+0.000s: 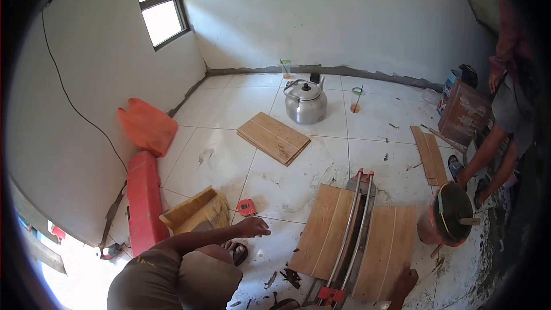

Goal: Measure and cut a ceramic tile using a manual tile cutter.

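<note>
My left hand (255,228) hangs in the air by a red tape measure (247,206), holding nothing, fingers loosely bent. My right hand (407,280) is curled at the outer edge of a right-hand wood-look tile (381,247). That tile lies beside a manual tile cutter (338,292) with two metal rails and a red slider; a second wood-look tile (321,224) lies on the cutter's left side. A torn yellow cardboard piece (195,215) sits left of the tape measure.
Stacked tiles (272,138), a kettle (306,108) and cups (356,102) stand on the floor. An orange bag (146,126) and red case (143,195) lie left. A bucket (450,227), narrow strips (427,155) and a person's legs (493,158) are right.
</note>
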Available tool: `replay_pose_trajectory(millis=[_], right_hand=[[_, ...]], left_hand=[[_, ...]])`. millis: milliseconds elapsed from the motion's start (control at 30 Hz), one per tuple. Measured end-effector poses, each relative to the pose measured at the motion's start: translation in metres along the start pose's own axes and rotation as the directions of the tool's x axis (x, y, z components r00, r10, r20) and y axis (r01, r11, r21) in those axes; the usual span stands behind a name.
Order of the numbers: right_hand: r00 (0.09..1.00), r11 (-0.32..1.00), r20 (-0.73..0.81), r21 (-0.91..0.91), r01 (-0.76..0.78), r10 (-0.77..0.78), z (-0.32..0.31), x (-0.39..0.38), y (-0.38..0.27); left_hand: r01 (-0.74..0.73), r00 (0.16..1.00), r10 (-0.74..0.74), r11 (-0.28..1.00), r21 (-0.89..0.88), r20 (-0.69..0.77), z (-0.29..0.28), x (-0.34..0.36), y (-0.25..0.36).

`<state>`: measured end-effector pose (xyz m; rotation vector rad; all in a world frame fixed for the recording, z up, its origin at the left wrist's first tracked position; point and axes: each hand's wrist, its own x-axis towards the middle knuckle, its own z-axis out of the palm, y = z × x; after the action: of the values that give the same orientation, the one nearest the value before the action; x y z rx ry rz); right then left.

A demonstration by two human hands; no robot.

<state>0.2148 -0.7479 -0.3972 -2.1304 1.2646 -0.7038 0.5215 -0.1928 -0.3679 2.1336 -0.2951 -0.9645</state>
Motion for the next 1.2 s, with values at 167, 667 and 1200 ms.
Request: replay_pose_trajectory(millis=[167,667,1200], right_hand=[[0.987,0.954,-0.083,-0.28,0.109,-0.138,-0.1,-0.046,-0.071],[0.875,0.955,0.388,0.178,0.238,-0.291,0.127,-0.06,-0.36],[0.86,0.994,0.507,-0.052,0.101,-0.061,0.159,-0.129,-0.275]], left_hand=[[-0.012,0.999,0.006,0.986,-0.167,-0.039,0.005,0.001,0.008],[-0.143,0.937,0.348,0.455,-0.879,0.028,-0.005,0.041,0.094],[-0.341,0.93,-0.087,0.148,-0.928,-0.356,-0.174,0.282,0.003]])
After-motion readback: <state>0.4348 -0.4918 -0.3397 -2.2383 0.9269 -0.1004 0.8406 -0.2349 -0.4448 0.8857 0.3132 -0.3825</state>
